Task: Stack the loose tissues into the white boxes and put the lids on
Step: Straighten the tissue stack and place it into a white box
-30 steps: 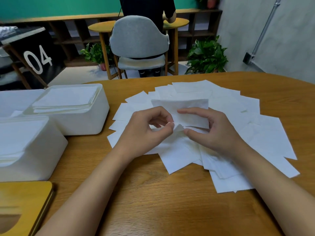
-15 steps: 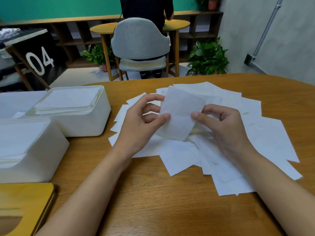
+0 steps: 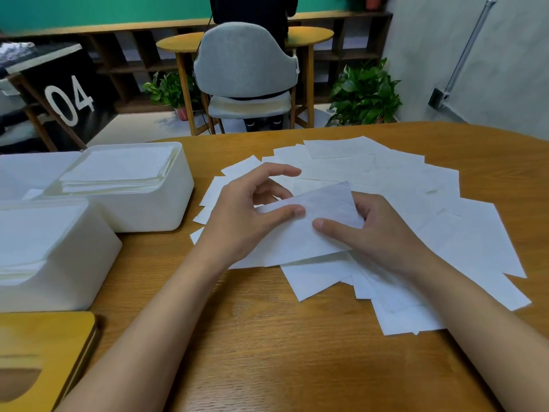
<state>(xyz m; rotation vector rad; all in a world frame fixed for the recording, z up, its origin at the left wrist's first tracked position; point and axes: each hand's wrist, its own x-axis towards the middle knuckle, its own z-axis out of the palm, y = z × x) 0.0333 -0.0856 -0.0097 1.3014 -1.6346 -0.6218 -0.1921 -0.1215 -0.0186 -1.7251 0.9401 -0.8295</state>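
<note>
Head view. The far white box serves as the reference point. It stands open, with a squared stack of tissues reaching about to its rim. The near white box sits just in front of it and to its left, also open and holding a stack. Neither box has its lid on. A wooden lid with an oval slot lies flat well in front of the far box, at the table's near left corner. A second lid is not clearly in view.

To the right of the far box, the loose tissues fan out across the table, many sheets overlapping. I judge the task well short of finished: a large share of the sheets has yet to go in, and the lidding has not begun.

The left hand and right hand each pinch one tissue, thumbs on top, raised just above the fan to the right of the far box.

A narrow strip of bare wood separates the far box's right wall from the nearest sheet corners. The held sheet likely has to rise over that wall. In front of the far box and the fan, the table is open wood beneath the forearms. The table's curved far edge runs behind the box and the fan.
</note>
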